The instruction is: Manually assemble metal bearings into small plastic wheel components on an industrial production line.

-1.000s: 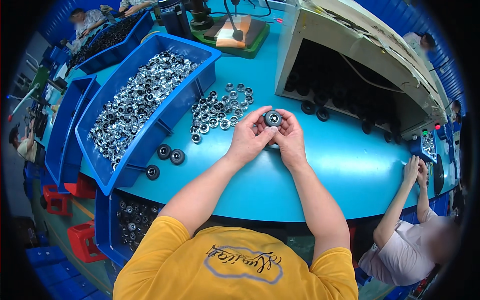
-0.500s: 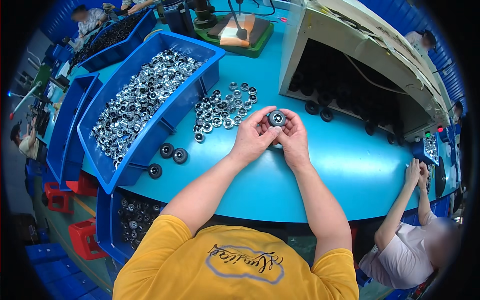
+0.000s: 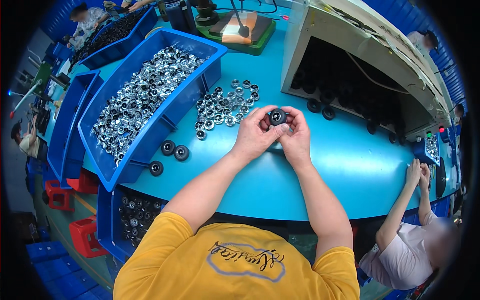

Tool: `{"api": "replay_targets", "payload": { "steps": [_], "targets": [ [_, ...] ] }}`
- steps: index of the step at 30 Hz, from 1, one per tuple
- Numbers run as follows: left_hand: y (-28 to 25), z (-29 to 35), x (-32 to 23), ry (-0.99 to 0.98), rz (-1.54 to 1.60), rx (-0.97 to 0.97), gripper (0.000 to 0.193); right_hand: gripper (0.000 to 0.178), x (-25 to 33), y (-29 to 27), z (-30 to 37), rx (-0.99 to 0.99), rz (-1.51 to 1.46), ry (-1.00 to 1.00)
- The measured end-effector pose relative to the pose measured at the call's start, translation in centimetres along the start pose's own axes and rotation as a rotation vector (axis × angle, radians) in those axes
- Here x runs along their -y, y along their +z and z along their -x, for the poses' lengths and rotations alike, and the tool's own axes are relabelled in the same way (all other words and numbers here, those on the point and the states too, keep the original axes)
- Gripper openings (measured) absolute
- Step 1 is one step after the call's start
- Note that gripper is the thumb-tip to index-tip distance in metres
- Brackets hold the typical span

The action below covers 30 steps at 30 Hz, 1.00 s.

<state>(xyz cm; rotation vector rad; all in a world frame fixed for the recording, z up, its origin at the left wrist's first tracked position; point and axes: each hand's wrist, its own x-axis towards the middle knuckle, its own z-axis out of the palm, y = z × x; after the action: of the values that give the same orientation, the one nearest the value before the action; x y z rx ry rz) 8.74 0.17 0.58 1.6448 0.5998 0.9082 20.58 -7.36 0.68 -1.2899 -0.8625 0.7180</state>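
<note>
Between my two hands, above the middle of the table, is a small black wheel (image 3: 278,116) with a silvery hub. My left hand (image 3: 254,134) is closed on its left side, the thumb at its lower edge. My right hand (image 3: 296,136) grips it from the right, fingers curled behind. Just left of my hands lie many loose shiny metal hubs (image 3: 218,118) with dark centres. Three finished-looking black wheels (image 3: 181,153) rest on the table farther left, beside a big blue bin.
The large blue bin (image 3: 112,176) is heaped with metal hubs. A lower blue bin (image 3: 107,220) holds black wheels. At right stands a pale box-like housing (image 3: 292,55) with black tyres (image 3: 313,105) in and before it. A co-worker's hands (image 3: 417,172) work at far right.
The wheel has tilted slightly in my hands, its hub now facing more to the left. The view has shifted slightly; the things on the table stay in place.
</note>
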Motion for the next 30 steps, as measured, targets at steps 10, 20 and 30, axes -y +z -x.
{"api": "replay_targets", "payload": {
  "steps": [10, 20, 30],
  "targets": [
    [-1.4, -0.6, 0.4, -0.5, 1.123, 0.256, 0.037, 0.049, 2.1, 0.0, 0.6, -0.01, 0.186, -0.135],
    [-1.5, -0.6, 0.4, -0.473, 1.231, 0.297, 0.036, 0.046, 2.2, 0.0, 0.5, 0.01, 0.202, -0.097],
    [-1.8, -0.6, -0.4, -0.46, 1.218, 0.307, 0.035, 0.045, 1.8, 0.3, 0.5, 0.026, 0.141, -0.083]
  ]
}}
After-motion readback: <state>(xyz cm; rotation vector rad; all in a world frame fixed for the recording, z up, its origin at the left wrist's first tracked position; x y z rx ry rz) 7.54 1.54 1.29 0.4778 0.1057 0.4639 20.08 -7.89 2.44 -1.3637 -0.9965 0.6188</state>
